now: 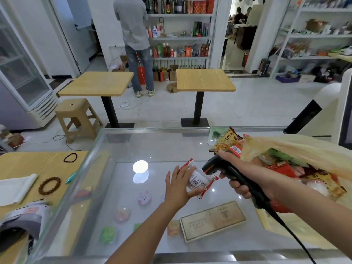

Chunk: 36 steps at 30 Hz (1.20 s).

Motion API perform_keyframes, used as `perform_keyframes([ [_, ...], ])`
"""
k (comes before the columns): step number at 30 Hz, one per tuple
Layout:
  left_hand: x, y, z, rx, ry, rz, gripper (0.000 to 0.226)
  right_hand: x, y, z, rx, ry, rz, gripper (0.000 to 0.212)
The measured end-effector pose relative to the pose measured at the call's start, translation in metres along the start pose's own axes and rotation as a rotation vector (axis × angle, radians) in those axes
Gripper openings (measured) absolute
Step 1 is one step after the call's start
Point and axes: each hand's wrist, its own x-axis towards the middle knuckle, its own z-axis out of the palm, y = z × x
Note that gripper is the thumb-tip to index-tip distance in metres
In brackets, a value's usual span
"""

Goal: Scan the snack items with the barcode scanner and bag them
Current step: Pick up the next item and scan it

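Observation:
My left hand (177, 189) holds a small red and white snack packet (196, 180) above the glass counter (133, 145), its fingers behind the packet and its thumb below. The printed barcode faces the black barcode scanner (213, 166). My right hand (242, 183) grips the scanner's handle, with the scanner's head a few centimetres from the packet and its cable trailing to the lower right. A thin yellow plastic bag (304, 149) lies open on the counter's right side with several snack packets inside. A yellow snack packet (224, 141) sits at the bag's mouth, just behind my right hand.
A green packet (215, 136) lies at the counter's far edge. Under the glass are a flat tan box (213, 220) and small trinkets. To the left are a bead bracelet (50, 185), a hair tie (70, 157) and a white cloth (17, 187). A person (133, 35) stands at the far shelves.

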Motion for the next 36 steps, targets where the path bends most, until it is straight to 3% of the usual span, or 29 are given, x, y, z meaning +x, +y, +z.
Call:
perform_keyframes([
  [4, 0.002, -0.004, 0.002, -0.039, -0.020, -0.002, 0.079, -0.004, -0.008, 0.002, -0.060, -0.025, 0.035, 0.073],
  [28, 0.004, -0.005, 0.007, -0.059, -0.025, -0.027, 0.086, -0.014, -0.024, 0.016, -0.223, -0.057, 0.079, 0.070],
  [36, 0.007, 0.003, 0.005, -0.131, 0.073, -0.018, 0.081, -0.016, -0.024, 0.013, -0.198, -0.030, 0.075, 0.068],
])
